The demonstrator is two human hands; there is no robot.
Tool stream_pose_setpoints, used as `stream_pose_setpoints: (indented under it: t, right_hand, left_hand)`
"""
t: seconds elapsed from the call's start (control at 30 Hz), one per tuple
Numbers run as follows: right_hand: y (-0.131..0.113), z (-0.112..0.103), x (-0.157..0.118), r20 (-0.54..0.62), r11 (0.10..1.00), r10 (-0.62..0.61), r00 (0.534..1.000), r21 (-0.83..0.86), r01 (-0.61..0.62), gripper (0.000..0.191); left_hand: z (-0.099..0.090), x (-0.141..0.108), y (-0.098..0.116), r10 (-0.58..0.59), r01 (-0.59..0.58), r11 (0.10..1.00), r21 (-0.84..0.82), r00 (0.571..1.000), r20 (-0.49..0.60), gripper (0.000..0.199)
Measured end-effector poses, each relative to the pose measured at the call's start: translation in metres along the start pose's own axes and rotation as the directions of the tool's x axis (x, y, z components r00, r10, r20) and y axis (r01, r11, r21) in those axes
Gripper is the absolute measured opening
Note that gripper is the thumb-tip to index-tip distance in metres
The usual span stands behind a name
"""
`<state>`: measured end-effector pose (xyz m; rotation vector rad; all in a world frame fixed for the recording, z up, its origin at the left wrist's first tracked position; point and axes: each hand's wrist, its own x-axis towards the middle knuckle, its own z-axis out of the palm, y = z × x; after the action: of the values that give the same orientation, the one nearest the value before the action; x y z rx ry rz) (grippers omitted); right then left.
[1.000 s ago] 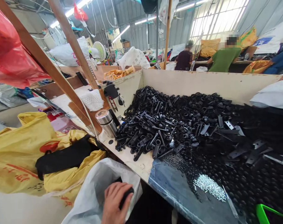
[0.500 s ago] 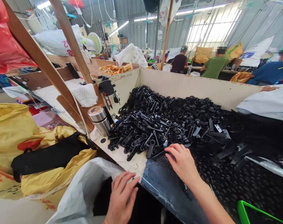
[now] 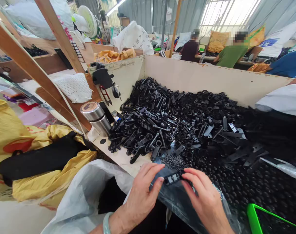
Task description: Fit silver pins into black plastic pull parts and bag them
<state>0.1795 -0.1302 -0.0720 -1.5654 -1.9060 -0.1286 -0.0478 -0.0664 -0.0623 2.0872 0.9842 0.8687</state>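
A short black plastic part (image 3: 172, 178) with light gaps along its side is held level between my two hands. My left hand (image 3: 148, 185) pinches its left end, and a pale bangle (image 3: 107, 223) circles that wrist. At the other end, the fingers of my right hand (image 3: 201, 188) close on it. Just beyond lies a small heap of tiny metal pieces (image 3: 173, 160) on the dark sheet. Behind that rises a pile of black plastic handle-like parts (image 3: 143, 130), with black ring-shaped parts (image 3: 199, 112) to its right.
A steel thermos (image 3: 96, 120) stands at the left beside a phone (image 3: 107, 112). Red-handled snips (image 3: 105, 95) hang on the bin wall (image 3: 199, 73). Many round black pieces (image 3: 260, 188) and a green-rimmed tray (image 3: 253, 217) lie right. An open white sack (image 3: 77, 191) is front left. Several people sit beyond.
My right hand has drawn back from the pile, and my left hand has risen to meet it. Both now hold the black plastic part. The view has tilted down.
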Motion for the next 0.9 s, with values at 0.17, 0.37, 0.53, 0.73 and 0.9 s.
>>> stream_pose_setpoints:
  t: [0.17,0.37,0.53,0.73,0.9]
  right_hand:
    - [-0.018,0.017,-0.024,0.030,0.987,0.049,0.998,0.154,-0.053,0.018]
    - [0.000,0.009,-0.017,0.065,0.969,0.245,0.967,0.029,-0.247,0.017]
    - [0.004,0.017,0.000,0.141,0.982,0.141,0.980,-0.148,-0.120,0.020]
    - [0.000,0.017,-0.006,0.161,0.983,0.129,0.978,-0.151,-0.104,0.020]
    - [0.002,0.004,-0.030,0.155,0.991,0.114,0.981,-0.084,-0.102,0.018]
  left_hand:
    - [0.023,-0.007,-0.005,0.023,-0.025,1.000,0.011,0.978,0.208,0.040]
    - [0.017,-0.011,-0.022,-0.069,0.064,0.997,0.043,0.990,0.123,0.040]
    - [0.015,-0.001,-0.022,-0.054,0.047,0.997,0.056,0.991,0.121,0.045]
    - [0.019,-0.008,-0.021,0.061,-0.060,0.974,0.220,0.998,0.002,0.048]
    - [0.020,-0.009,0.005,0.181,-0.164,0.954,0.252,0.983,-0.044,0.017]
